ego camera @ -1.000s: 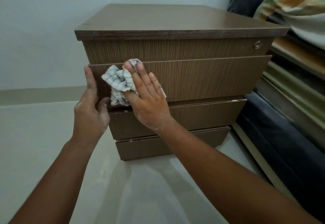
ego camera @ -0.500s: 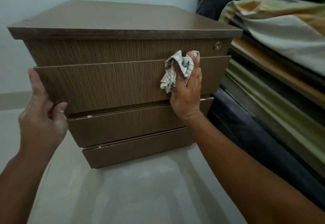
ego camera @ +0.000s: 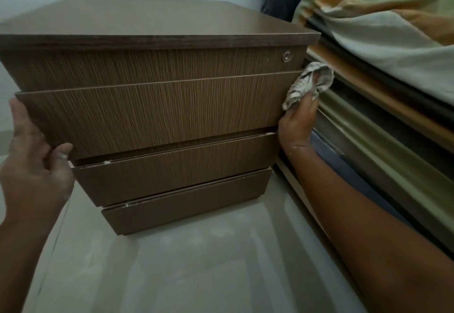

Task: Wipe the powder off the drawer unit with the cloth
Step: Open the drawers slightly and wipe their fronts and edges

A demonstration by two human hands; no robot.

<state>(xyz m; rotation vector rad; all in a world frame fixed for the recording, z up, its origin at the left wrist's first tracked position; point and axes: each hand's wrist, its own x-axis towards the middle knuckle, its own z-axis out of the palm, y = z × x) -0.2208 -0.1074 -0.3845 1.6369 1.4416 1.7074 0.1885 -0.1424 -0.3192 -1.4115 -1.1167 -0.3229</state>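
Wiping looks well along, judging by surfaces as they lie now. Drawer unit [ego camera: 157, 106] stands on pale floor [ego camera: 196, 263], just beside bedding [ego camera: 383, 42] piled at right. Top panel and the three drawer fronts read plain brown, no obvious powder film on the broad faces; light is dim tho, so a thin haze could hide. Right hand [ego camera: 298, 121] sits at far right edge of the 2nd drawer front [ego camera: 159, 113], fingers curled shut around bunched checked cloth [ego camera: 307, 84], cloth pressed at the front's right-hand corner, below the small round lock [ego camera: 286, 56]. Left hand [ego camera: 34, 165] braces opposite end of same front: thumb hooked under its lower left corner, other fingers closed loosely along the side edge, holding drawer only, no cloth. 2nd drawer stands out a bit proud of the ones below. Left to do, as far as visible: pale specks along top lip of 3rd drawer [ego camera: 172, 170] near its left end and right corner, more on lip of bottom drawer [ego camera: 186, 207] at approx its left third. Whitish smears also on floor in front, and both hands and wrists look dusted. Sides and back of unit not in view, cannot tell their state. Est: faces mostly done, edges and gaps outstanding.
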